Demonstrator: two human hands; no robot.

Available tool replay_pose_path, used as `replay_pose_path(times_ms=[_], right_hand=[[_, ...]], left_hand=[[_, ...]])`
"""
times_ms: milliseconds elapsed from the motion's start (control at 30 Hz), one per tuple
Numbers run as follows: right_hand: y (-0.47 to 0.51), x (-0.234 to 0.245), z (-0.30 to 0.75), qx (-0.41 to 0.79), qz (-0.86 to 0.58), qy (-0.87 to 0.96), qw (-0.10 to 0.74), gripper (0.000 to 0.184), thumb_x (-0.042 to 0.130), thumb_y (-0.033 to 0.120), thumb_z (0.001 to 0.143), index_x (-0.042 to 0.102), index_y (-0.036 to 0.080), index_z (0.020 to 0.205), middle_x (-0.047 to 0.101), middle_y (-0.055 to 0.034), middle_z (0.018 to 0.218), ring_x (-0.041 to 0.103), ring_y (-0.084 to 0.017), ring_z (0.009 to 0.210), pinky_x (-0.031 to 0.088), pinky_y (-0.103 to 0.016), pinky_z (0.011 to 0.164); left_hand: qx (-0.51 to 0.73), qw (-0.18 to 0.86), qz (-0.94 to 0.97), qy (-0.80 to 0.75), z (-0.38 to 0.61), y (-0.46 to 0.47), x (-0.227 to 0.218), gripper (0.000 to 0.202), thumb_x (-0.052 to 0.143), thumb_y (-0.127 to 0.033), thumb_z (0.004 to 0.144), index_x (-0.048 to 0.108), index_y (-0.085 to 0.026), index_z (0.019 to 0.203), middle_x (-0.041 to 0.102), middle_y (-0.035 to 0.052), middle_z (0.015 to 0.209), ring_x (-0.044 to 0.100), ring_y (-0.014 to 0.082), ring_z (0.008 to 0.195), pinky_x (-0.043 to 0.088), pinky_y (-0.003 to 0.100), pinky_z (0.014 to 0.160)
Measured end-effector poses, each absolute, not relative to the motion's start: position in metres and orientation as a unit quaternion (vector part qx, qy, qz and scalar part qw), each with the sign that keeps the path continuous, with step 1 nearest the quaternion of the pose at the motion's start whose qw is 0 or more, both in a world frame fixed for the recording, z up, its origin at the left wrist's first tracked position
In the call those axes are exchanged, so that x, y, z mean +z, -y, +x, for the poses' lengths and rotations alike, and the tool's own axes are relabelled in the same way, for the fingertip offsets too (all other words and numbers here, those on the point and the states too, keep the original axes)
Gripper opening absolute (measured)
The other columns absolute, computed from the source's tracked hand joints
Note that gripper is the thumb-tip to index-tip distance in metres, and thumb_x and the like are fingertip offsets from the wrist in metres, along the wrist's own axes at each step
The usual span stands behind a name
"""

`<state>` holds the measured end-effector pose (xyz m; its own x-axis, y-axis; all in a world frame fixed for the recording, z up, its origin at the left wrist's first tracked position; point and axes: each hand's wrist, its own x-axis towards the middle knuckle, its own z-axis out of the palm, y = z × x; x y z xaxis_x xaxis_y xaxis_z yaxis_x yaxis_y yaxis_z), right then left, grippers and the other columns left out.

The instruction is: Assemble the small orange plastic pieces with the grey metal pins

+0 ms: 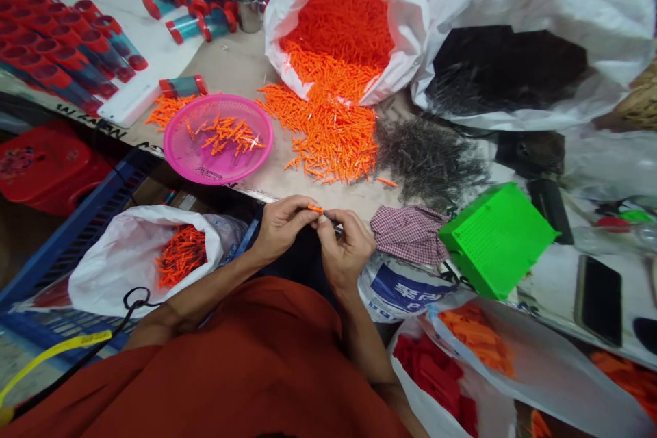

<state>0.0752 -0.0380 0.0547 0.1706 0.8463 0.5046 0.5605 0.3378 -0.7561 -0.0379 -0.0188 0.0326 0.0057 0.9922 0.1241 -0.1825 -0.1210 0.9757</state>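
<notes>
- Left hand pinches a small orange plastic piece; right hand pinches closed at its end, what it holds too small to tell.
- A slip could drop the piece below the worktop.

A plastic basket on the table, just left of a heap of pieces below a sack

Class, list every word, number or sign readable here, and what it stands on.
"BG" on the white woven sack, beside larger blue characters too blurred to read.
Black lettering on the table edge: too blurred to read.
Marks on the pink basket: too small to read.
</notes>
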Motion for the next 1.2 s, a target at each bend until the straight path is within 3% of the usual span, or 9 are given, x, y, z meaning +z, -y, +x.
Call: replay_pose_path(times_ms=[300,500,900,1200], right_hand=[[0.035,0.057,0.079,0.126,-0.549,0.648,0.512,0.005,0.061,0.015,0.076,0.061,0.018,0.072,0.061,0.0032,0.064,0.055,-0.009,0.057,0.044,-0.022,0.055],[0.033,0.056,0.082,0.122,-0.512,0.680,0.510,0.005,0.060,0.014,0.078,0.062,0.019,0.079,0.064,0.0018,0.069,0.060,-0.010,0.063,0.047,-0.023,0.059],[0.032,0.051,0.081,0.108,-0.531,0.667,0.512,0.004,0.059,0.016,0.078,0.060,0.019,0.077,0.061,0.0021,0.066,0.058,-0.011,0.060,0.046,-0.024,0.056],[0.034,0.050,0.079,0.051,-0.547,0.673,0.495,0.003,0.058,0.015,0.078,0.059,0.018,0.077,0.061,0.0009,0.066,0.056,-0.011,0.061,0.045,-0.024,0.058]], left_hand=[[0.568,0.626,0.410,-0.343,-0.038,0.008,0.027,0.014,0.074,-0.025,0.065,0.068,-0.017,0.074,0.065,-0.0002,0.070,0.058,0.0096,0.062,0.048,0.022,0.062],[0.563,0.658,0.374,-0.332,-0.038,0.007,0.029,0.014,0.073,-0.027,0.066,0.066,-0.015,0.071,0.061,-0.0011,0.063,0.055,0.0082,0.056,0.045,0.020,0.056],[0.587,0.643,0.330,-0.364,-0.031,0.010,0.030,0.016,0.077,-0.028,0.060,0.068,-0.016,0.067,0.065,-0.0006,0.065,0.058,0.0096,0.059,0.047,0.022,0.059],[0.592,0.579,0.408,-0.383,-0.034,0.013,0.025,0.010,0.072,-0.026,0.067,0.070,-0.018,0.073,0.068,-0.0003,0.071,0.061,0.0111,0.066,0.050,0.023,0.066]])
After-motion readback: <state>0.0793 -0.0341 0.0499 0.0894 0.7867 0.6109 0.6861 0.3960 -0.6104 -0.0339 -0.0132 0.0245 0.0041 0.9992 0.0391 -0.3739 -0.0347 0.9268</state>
